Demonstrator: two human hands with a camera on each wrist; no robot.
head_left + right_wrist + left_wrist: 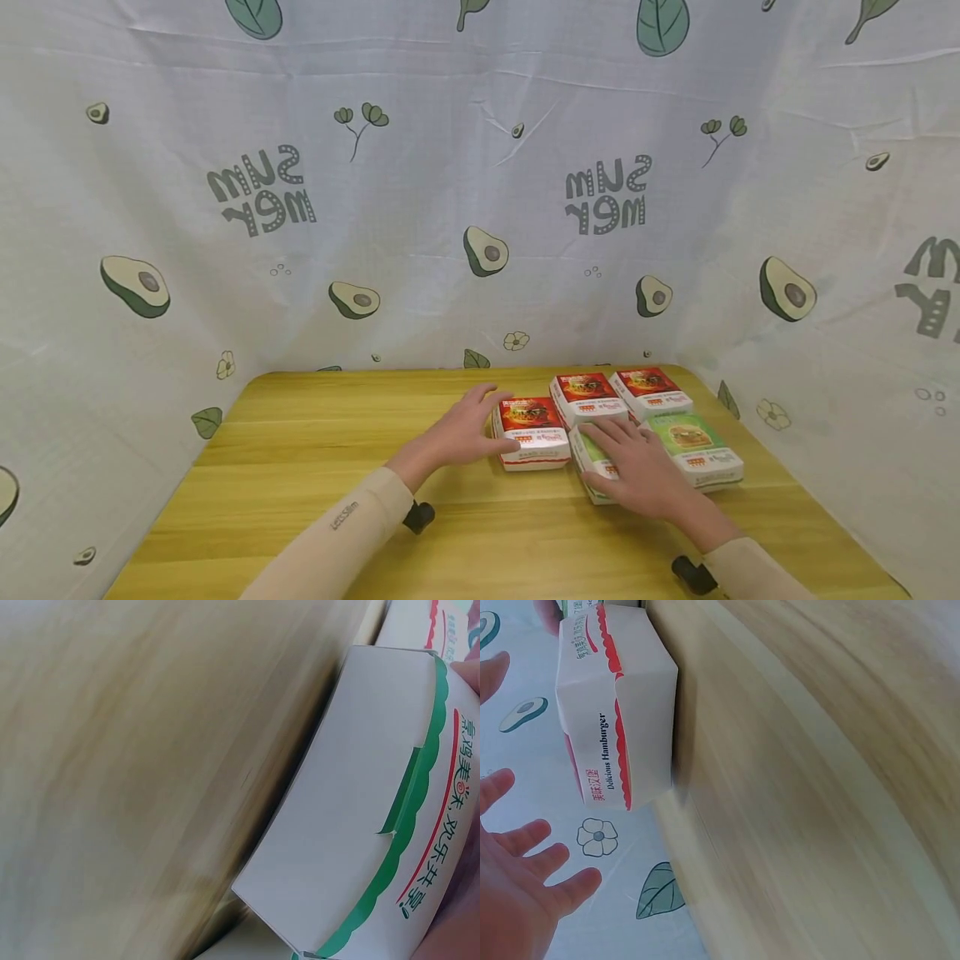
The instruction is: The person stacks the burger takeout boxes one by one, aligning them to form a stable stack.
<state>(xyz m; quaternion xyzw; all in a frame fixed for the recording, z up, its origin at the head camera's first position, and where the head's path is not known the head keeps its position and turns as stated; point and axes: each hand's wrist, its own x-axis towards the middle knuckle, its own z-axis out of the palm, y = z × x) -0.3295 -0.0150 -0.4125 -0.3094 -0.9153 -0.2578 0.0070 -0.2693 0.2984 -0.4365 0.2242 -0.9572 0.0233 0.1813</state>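
Note:
My left hand (465, 429), fingers and thumb spread apart, is at the left side of a red-topped white hamburger box (532, 433). In the left wrist view the fingers stand apart from this box (622, 742), with nothing between them. My right hand (641, 471) lies over a green-topped hamburger box (596, 458), its fingers extended across the lid and the thumb near the left edge. The hand hides much of that lid. In the right wrist view the box's white side (337, 787) with a green scalloped edge faces the camera.
Behind the green box sits another red-topped box (588, 398), with a further red one (651, 392) to its right. A second green box (693, 450) lies right of my right hand. The wooden table (322, 442) extends left; a printed cloth (420, 208) hangs behind.

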